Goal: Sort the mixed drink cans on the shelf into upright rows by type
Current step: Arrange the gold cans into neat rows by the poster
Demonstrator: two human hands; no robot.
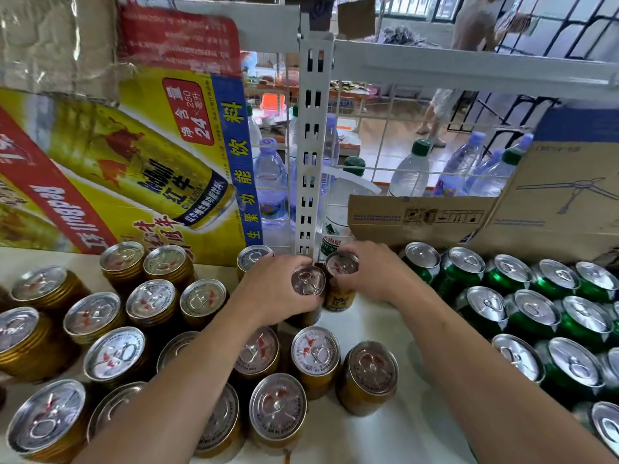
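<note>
Several gold cans (150,301) stand upright on the left half of the white shelf (375,426). On the right, several green cans (532,316) stand upright in rows. My left hand (278,289) grips one gold can (308,283) near the shelf's back. Beside it my right hand (371,272) grips a second gold can (341,289). Both held cans are upright and touch each other in front of the white upright post (310,162).
A yellow and red drink carton (134,155) leans at the back left. Brown cardboard boxes (502,212) stand at the back right behind the green cans. Water bottles (271,182) stand behind the wire grid. A person stands in the room beyond.
</note>
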